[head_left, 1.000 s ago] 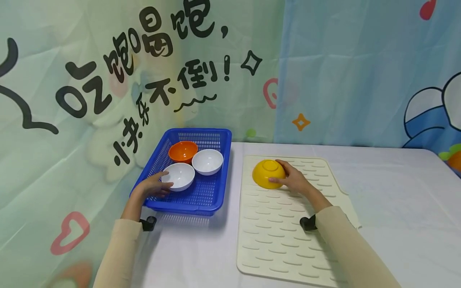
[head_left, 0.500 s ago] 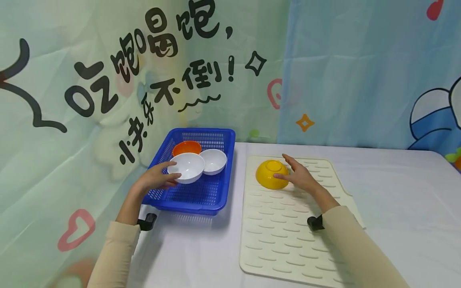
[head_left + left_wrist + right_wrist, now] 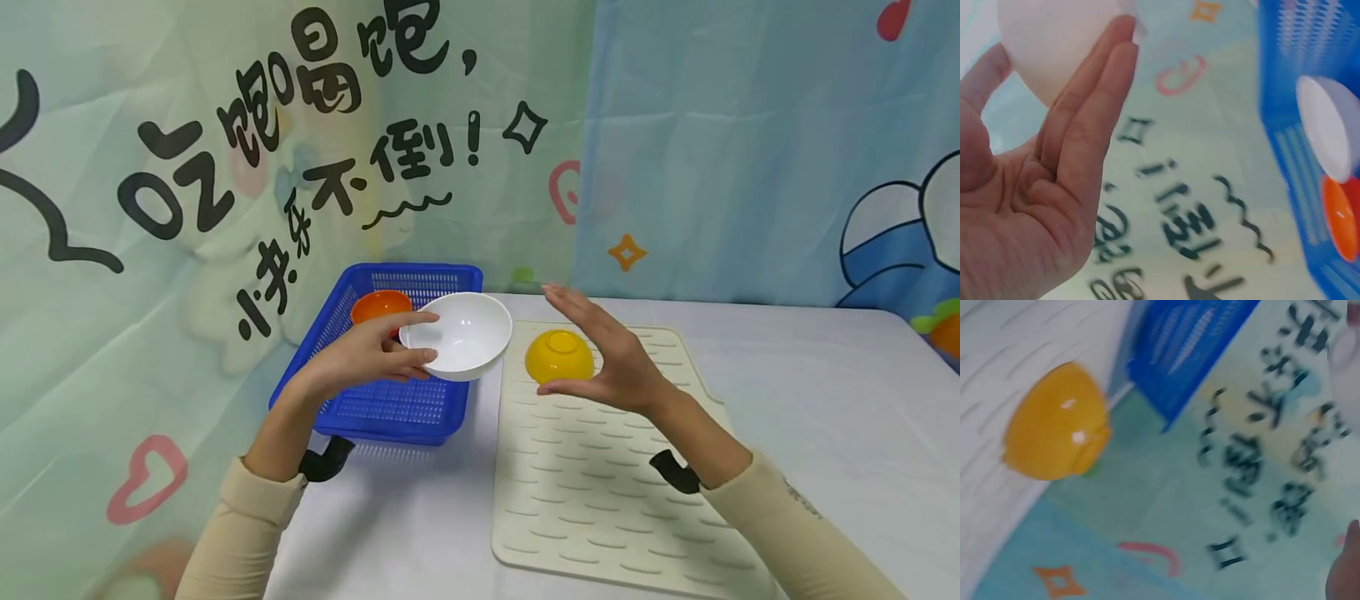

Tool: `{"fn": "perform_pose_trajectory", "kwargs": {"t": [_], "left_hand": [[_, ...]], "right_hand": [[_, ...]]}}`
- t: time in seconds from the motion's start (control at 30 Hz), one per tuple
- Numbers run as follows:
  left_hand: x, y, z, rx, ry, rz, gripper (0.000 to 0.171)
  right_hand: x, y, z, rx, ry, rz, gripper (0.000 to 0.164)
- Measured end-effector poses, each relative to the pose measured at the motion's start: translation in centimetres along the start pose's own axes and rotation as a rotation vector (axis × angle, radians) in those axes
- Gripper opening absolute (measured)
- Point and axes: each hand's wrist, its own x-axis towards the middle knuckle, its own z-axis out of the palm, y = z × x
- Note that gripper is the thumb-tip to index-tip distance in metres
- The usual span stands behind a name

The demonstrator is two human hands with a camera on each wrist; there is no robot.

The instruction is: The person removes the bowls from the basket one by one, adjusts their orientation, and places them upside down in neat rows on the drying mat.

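Observation:
A white bowl (image 3: 468, 337) is held up by my left hand (image 3: 375, 350), thumb and fingers on its left side; it hangs over the right edge of the blue basket (image 3: 397, 421). In the left wrist view the same white bowl (image 3: 1054, 44) sits between the fingers and thumb of the left hand (image 3: 1054, 169). My right hand (image 3: 618, 358) is raised with fingers and thumb spread, holding nothing. Behind it, a yellow bowl (image 3: 555, 357) lies upside down on the cream ridged mat (image 3: 570, 500). That yellow bowl (image 3: 1057, 425) also shows in the right wrist view.
An orange bowl (image 3: 378, 304) is inside the basket at the back left, partly behind the left hand. Another white bowl (image 3: 1329, 128) sits in the basket, hidden in the head view. White cloth (image 3: 847, 433) covers the table, and a printed curtain (image 3: 720, 150) stands behind.
My left hand has lifted the white bowl out of the basket, up and to the right. My right hand has let go of the yellow bowl and risen from it with spread fingers.

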Motion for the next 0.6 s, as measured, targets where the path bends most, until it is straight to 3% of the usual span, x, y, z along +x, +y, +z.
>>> {"fn": "perform_pose_trajectory", "kwargs": {"t": [0.27, 0.47, 0.6], "left_hand": [[-1.7, 3.6, 2.3, 0.043, -0.146, 0.110, 0.057], [-2.9, 5.2, 3.6, 0.092, -0.149, 0.126, 0.057], [-3.4, 5.8, 4.3, 0.128, -0.147, 0.147, 0.057]], "right_hand": [[1.8, -5.9, 0.5, -0.167, 0.215, -0.378, 0.059], [2.2, -7.2, 0.8, -0.298, 0.386, -0.555, 0.037], [2.3, -7.3, 0.9, -0.320, 0.466, -0.631, 0.028]]}}
